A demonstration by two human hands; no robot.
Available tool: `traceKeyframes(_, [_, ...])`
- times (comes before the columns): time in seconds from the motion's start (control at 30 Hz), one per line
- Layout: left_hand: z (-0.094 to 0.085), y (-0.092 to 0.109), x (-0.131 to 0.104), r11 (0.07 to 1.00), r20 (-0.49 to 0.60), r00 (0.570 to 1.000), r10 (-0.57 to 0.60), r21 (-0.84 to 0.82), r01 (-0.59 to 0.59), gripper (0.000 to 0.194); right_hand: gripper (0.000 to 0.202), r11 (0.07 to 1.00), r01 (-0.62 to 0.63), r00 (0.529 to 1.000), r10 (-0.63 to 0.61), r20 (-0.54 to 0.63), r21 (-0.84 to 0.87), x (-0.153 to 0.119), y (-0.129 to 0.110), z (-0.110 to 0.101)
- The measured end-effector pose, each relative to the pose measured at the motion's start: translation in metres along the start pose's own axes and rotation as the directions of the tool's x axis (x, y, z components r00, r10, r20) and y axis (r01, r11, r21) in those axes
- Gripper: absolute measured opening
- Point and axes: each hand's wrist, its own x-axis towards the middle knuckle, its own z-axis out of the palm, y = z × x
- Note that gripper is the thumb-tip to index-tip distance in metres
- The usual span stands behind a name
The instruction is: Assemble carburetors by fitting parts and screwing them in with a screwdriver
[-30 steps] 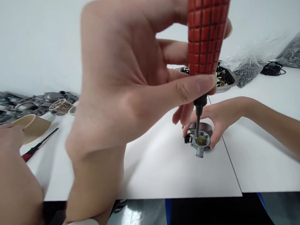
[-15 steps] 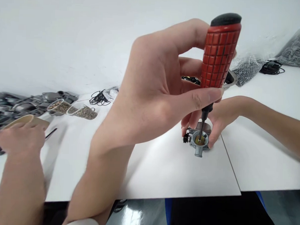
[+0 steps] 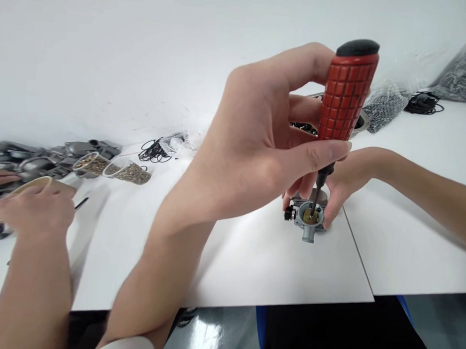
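My left hand is closed round the red handle of a screwdriver with a black cap. Its shaft slants down, with the tip at the brass-coloured disc inside the round opening of a small metal carburetor. Behind the tool, my right hand grips the carburetor on the white table, its thumb on the right side and fingertips on the left. Part of my right hand is hidden behind my left hand and the screwdriver.
At the left, another person's hand is at a beige container, near grey metal parts. Two clear cups hold small parts. Black cords, bagged parts, a black cable coil and a metal bowl lie further back.
My left hand and the screwdriver handle have shifted right and slightly down. The carburetor and my right hand stay nearly still. More of another hand shows at the far left edge.
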Motion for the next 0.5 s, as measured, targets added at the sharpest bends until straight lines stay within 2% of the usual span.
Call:
traceKeyframes(0.2, [0.000,-0.007,0.004,0.998,0.045,0.998,0.040,0.038,-0.042,0.044,0.071,1.000,0.010,1.000,-0.009,-0.004,0.028,0.000,0.000,0.000])
traceKeyframes(0.33, [-0.004,-0.006,0.004,0.995,0.049,0.995,0.085,0.038,-0.087,0.041,0.073,1.000,0.001,1.000,-0.002,0.013,0.031,0.000,0.000,-0.001])
traceKeyframes(0.43, [-0.009,0.001,0.004,0.982,0.115,0.987,0.108,0.144,-0.124,0.036,0.071,1.000,-0.003,1.000,0.003,0.030,0.025,0.000,0.001,0.000])
traceKeyframes(0.5, [-0.011,0.006,0.004,0.956,0.158,0.979,0.127,0.244,-0.163,0.055,0.069,1.000,-0.003,0.999,0.002,0.036,0.029,0.000,0.001,0.000])
